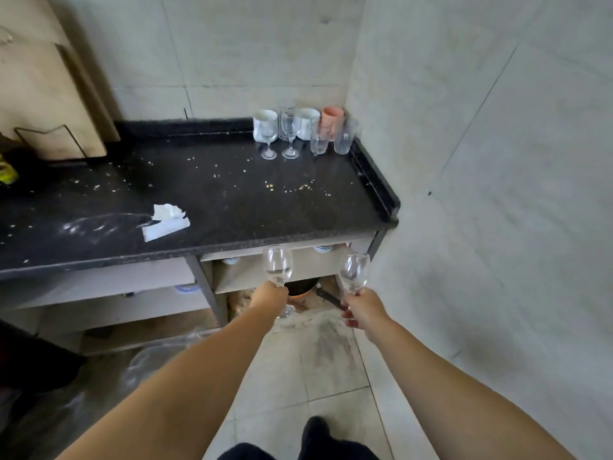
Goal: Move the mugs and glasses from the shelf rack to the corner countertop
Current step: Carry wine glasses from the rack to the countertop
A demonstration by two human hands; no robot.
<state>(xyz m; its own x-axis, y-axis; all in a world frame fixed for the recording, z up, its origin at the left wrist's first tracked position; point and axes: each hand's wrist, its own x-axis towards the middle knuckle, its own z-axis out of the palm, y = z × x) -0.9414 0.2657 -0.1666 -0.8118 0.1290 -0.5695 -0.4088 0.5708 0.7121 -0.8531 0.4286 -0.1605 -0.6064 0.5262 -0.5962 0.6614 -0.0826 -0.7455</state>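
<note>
My left hand (270, 295) grips the stem of a clear wine glass (278, 265), held upright just in front of the countertop's front edge. My right hand (363, 308) holds a second wine glass (354, 272) the same way, a little to the right. On the black countertop (232, 194), in the far right corner, stand two white mugs (265, 122) (307, 119), a pink mug (331, 122), two stemmed glasses (269, 141) (290, 137) and two tall tumblers (318, 137) (345, 137), packed close together.
A crumpled white tissue (166, 220) lies on the counter's front left, with crumbs scattered over the top. Tiled walls (481, 161) close the corner at the back and right. Open shelves (265, 270) below hold bowls and a dark pan (303, 288). A wire rack (49, 141) stands at far left.
</note>
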